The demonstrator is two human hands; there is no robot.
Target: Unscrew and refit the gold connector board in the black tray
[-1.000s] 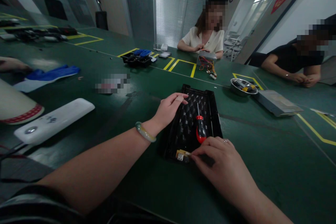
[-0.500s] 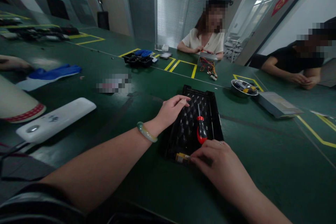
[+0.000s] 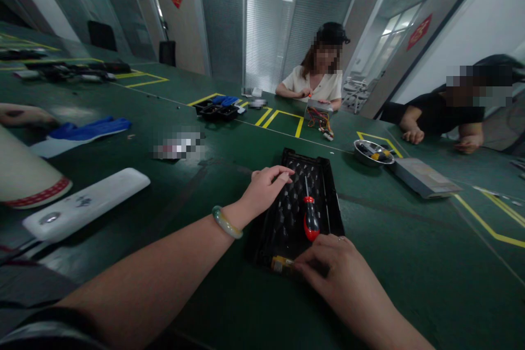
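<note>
A long black plastic case (image 3: 337,208) with a dimpled inside lies lengthwise before me. Inside it rests a screwdriver (image 3: 311,219) with a red and black handle, its shaft toward the far end. At the near end of the case is a small yellow part (image 3: 280,264) with a pale label. My right hand (image 3: 334,265) pinches the right end of this part between thumb and fingers. Over the left wall of the case is my left hand (image 3: 268,188), thumb and fingertips brought together; whatever lies between them is too small to make out.
To the left lie a white oblong device (image 3: 88,202), a blue glove (image 3: 92,130) and a cream cylinder with a red band (image 3: 30,167). Beyond are a black parts tray (image 3: 217,111), a metal bowl of tools (image 3: 373,153) and a grey box (image 3: 424,178). Two people sit opposite.
The view has tilted up, so the table things appear lower. Both my hands keep their places at the case. The person in black at right has parted their hands.
</note>
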